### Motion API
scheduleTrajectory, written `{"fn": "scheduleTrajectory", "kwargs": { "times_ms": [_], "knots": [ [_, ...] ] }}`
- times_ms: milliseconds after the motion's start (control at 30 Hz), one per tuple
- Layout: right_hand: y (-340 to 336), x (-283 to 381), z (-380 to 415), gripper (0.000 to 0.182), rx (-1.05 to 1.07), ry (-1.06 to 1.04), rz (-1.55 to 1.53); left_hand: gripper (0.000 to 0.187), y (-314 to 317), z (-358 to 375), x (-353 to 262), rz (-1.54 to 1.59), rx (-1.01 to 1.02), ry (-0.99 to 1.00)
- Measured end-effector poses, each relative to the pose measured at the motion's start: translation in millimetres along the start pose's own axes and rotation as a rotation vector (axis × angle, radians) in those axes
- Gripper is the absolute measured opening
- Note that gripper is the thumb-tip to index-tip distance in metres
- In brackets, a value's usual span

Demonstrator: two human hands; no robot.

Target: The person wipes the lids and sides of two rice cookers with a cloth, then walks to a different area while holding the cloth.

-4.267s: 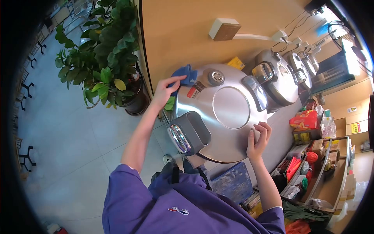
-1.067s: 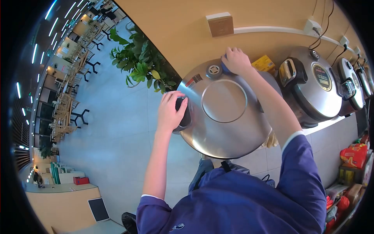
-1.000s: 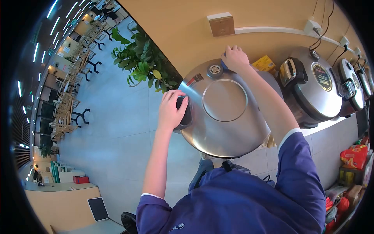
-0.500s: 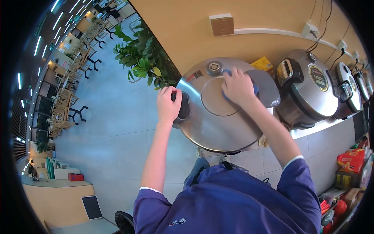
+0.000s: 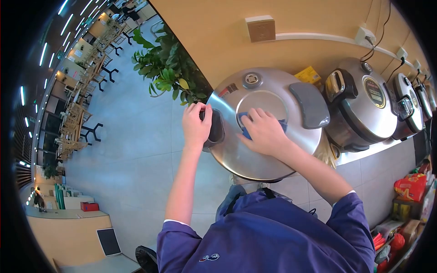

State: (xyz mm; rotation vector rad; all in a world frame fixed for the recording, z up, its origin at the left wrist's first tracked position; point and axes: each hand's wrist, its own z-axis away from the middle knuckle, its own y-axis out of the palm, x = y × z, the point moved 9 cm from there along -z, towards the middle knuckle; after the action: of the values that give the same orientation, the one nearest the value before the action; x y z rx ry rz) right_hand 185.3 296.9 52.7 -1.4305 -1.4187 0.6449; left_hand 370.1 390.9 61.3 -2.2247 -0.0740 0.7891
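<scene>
A large round steel cooker [image 5: 243, 159] stands in front of me with its lid down. On its left side is a dark handle [image 5: 217, 129], and my left hand [image 5: 195, 125] has its fingers curled over the outer edge of it. My right hand [image 5: 263, 132] presses a blue cloth [image 5: 283, 124] against the lid, near the lower part of the round ring marked in its middle; the palm hides most of the cloth. A round valve [image 5: 251, 79] sits at the lid's far side, and a grey latch handle [image 5: 309, 105] is at the right.
Further steel cookers [image 5: 375, 93] line the wall on the right, their cords running to sockets. Behind the lid lies a yellow box [image 5: 307, 75]. A leafy plant [image 5: 168, 68] stands at the left. Packed goods [image 5: 409, 186] are low at the right.
My right hand has slid the blue cloth toward me and to the left across the lid, uncovering the grey latch handle side. My left hand stays at the dark handle.
</scene>
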Motion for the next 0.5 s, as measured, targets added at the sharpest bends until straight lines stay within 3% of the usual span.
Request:
{"fn": "scheduleTrajectory", "kwargs": {
  "times_ms": [300, 400, 500],
  "knots": [
    [44.7, -25.8, -100.9, 0.039, -0.135, 0.023, -0.061, 0.023, 1.4, -0.3, 0.3, -0.056, 0.003, 0.026],
    [38.8, -25.6, -107.1, 0.04, -0.225, 0.001, -0.005, 0.022, -0.2, 1.5, -2.7, -0.064, -0.014, 0.064],
    [40.4, -30.9, -101.3, 0.04, -0.181, 0.076, 0.026, 0.021, 0.1, 2.6, -0.7, -0.04, -0.028, 0.057]
  ]
}}
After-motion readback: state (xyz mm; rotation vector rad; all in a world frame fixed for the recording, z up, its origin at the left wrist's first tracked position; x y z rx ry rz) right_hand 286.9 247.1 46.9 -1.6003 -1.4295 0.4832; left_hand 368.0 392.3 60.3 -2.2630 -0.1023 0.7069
